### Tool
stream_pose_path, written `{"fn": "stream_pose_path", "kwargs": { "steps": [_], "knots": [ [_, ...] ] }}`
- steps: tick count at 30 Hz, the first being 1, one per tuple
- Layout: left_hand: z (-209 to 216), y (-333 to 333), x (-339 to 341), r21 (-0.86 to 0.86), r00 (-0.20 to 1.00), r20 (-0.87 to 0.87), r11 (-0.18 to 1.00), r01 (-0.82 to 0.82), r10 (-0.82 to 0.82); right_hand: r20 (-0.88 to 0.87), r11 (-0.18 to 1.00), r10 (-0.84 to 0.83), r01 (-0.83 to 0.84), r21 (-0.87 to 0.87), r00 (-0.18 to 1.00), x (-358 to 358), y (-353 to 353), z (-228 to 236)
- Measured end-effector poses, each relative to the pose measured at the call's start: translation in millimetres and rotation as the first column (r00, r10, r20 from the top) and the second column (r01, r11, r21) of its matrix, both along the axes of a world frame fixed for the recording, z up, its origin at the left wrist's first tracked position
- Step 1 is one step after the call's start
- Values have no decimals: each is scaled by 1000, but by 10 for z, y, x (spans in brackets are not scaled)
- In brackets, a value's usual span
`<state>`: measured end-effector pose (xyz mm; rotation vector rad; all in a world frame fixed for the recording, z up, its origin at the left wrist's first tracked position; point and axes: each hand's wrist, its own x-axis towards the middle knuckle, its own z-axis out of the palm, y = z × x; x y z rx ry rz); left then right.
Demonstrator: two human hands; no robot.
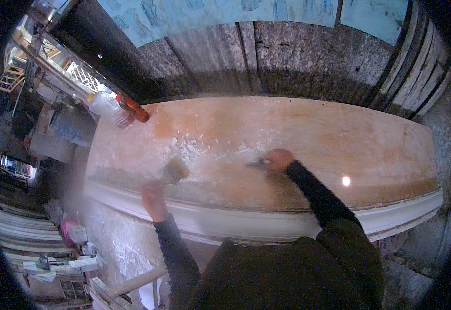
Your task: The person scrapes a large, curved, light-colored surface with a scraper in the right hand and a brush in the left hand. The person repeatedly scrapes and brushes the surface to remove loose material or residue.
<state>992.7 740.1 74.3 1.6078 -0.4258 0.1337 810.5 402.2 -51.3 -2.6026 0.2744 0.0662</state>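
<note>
A long wooden board (328, 134) lies in front of me, its surface brown with pale patches. White flakes and chips (189, 147) are scattered over its left-middle part. My left hand (154, 200), at the near edge of the board, is closed on a pale tan, squarish piece (176, 170); blur hides its exact kind. Over the middle of the board my right hand (278, 160) grips a small dark tool (256, 163) with a thin end pointing left. Its kind is too blurred to tell, and the palm hides its handle.
White moulding (246, 222) runs along the board's near edge. At the far left corner stand a clear plastic bottle (103, 105) and a red-orange bottle (132, 107). Behind rises a stained wall (308, 51) with blue above. Stacked pale strips (26, 230) lie at left.
</note>
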Motion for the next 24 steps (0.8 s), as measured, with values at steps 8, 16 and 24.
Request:
{"fn": "stream_pose_path", "kwargs": {
  "steps": [8,16,24],
  "knots": [
    [-64,10,-384,135,1000,-16,991,3,-1,200,1000,25,-28,14,979,180,228,386],
    [-276,-10,-677,48,973,-230,998,44,-32,-205,966,-253,234,-110,946,-1903,-506,452],
    [-340,-145,-704,57,977,-190,993,108,-95,-96,972,-234,234,-3,968,-823,126,288]
  ]
}}
